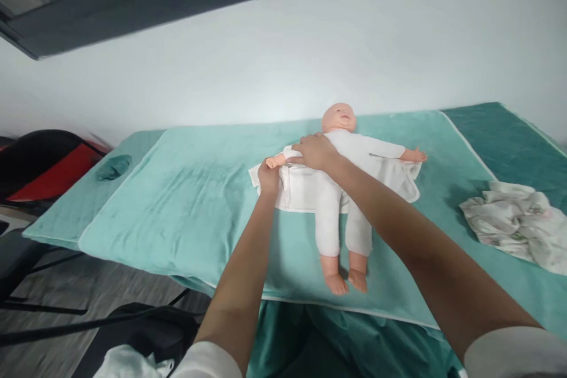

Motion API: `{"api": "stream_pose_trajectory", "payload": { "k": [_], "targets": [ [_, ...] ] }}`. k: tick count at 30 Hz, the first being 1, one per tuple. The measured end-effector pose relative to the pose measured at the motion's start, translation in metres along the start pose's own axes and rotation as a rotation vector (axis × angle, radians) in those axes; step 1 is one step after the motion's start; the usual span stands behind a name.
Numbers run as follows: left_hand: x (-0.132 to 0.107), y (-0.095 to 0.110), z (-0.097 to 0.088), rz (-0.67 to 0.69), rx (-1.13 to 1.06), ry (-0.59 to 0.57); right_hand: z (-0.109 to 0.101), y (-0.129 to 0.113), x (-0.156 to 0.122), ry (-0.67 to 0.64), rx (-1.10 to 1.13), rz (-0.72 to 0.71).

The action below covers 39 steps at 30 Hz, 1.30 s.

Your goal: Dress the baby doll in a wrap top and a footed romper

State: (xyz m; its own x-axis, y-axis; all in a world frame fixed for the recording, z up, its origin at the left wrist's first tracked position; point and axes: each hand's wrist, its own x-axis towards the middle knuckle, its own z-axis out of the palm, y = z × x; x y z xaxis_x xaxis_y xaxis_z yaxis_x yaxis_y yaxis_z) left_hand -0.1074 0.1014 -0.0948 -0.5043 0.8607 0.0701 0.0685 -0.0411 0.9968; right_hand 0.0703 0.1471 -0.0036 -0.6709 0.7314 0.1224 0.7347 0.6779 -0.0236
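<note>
Holding the doll (330, 204) by its hand (276, 160), my left hand (268, 178) clenched; my right hand (314, 152) over that arm, nearer its trunk, grip unclear; body lies right of left fingers, feet toward me.

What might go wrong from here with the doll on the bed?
The feet of the doll lie near the front edge of the bed, so a tug could slide it over. The left hand is at one small hand; pulling might twist it. The white cloth, partly under the doll, may bunch.
</note>
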Motion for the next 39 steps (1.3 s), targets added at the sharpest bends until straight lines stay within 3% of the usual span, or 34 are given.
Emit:
{"api": "stream_pose_trajectory", "payload": {
  "k": [6,13,16,20,23,25,28,32,35,36,37,39],
  "targets": [
    [0.005,0.000,-0.009,-0.092,-0.241,0.004,0.003,-0.002,-0.001,0.014,-0.039,0.023],
    [-0.005,0.003,-0.006,-0.053,-0.212,0.049,0.007,0.003,-0.007,-0.016,-0.101,0.089],
    [-0.015,0.003,0.000,0.093,-0.021,0.029,0.007,0.001,-0.010,0.008,-0.097,0.083],
    [-0.027,0.003,0.007,0.454,0.473,-0.090,0.012,-0.007,-0.009,0.059,-0.083,0.113],
    [-0.030,0.004,0.009,0.583,0.625,-0.155,0.015,-0.013,-0.006,0.055,-0.068,0.131],
    [-0.028,0.003,0.008,0.597,0.662,-0.084,0.013,-0.016,-0.005,0.068,-0.049,0.132],
    [-0.021,0.001,0.007,0.488,0.721,0.118,0.004,-0.011,-0.007,0.127,0.032,0.144],
    [-0.016,-0.004,0.006,0.372,0.801,0.162,-0.004,0.022,-0.034,0.353,0.288,0.314],
    [-0.016,-0.005,0.008,0.442,0.807,0.148,0.005,0.060,-0.075,0.611,0.406,0.503],
    [-0.017,-0.005,0.009,0.480,0.799,0.141,0.010,0.071,-0.089,0.691,0.412,0.624],
    [-0.018,-0.004,0.009,0.519,0.790,0.126,0.014,0.080,-0.102,0.715,0.400,0.761],
    [-0.020,-0.001,0.009,0.586,0.777,0.084,0.020,0.090,-0.122,0.593,0.409,0.934]
  ]
}}
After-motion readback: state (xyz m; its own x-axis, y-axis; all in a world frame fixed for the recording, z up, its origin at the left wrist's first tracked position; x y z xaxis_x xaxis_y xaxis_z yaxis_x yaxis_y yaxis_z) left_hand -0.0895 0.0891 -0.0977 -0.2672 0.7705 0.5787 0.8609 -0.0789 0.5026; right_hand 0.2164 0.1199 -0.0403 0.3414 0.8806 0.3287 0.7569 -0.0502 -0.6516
